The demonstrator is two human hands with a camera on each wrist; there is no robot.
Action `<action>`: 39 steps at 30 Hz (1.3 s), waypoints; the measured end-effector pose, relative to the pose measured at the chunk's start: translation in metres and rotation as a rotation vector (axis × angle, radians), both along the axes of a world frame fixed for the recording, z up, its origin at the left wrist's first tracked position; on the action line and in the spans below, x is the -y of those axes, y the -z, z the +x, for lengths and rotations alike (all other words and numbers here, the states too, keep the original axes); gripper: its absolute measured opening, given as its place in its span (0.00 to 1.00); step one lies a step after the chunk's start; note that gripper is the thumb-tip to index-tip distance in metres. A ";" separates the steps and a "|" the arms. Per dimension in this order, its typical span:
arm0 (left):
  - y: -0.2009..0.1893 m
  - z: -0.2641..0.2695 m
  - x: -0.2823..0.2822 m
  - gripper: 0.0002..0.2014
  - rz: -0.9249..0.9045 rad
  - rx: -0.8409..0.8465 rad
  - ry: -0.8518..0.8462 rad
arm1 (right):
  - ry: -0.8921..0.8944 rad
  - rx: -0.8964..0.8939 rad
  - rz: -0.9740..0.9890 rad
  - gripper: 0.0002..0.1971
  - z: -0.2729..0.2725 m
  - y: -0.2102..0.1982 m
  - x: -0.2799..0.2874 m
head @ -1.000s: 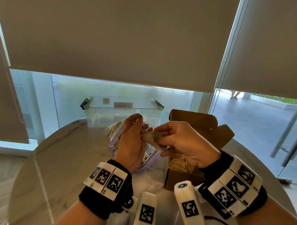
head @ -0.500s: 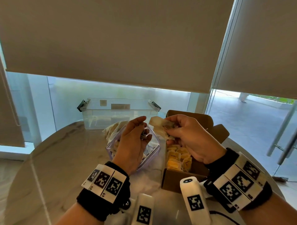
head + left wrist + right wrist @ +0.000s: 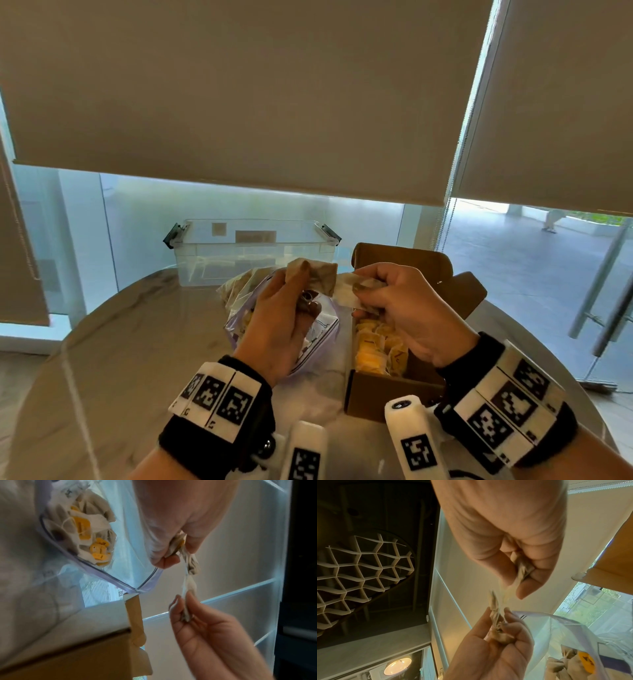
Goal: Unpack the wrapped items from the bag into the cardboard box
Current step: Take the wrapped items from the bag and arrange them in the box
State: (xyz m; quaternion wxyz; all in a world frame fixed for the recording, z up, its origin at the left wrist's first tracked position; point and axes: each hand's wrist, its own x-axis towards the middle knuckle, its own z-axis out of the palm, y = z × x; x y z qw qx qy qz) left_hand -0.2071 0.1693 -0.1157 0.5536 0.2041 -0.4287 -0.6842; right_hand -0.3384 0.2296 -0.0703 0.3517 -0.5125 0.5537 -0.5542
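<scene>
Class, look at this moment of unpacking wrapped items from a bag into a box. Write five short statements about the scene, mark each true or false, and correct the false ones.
1. The left hand holds nothing. False: it pinches a wrapped item.
2. The right hand pinches a wrapped item. True.
3. The box is empty. False: wrapped items with yellow tags already lie in it.
4. The bag lies to the left of the box. True.
5. The clear bin stands in front of the box, nearest the person. False: it stands at the far edge of the table, beyond the bag.
</scene>
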 end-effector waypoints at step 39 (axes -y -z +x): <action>-0.004 0.003 0.002 0.13 0.135 -0.302 0.303 | 0.472 0.329 -0.492 0.14 -0.054 -0.033 -0.002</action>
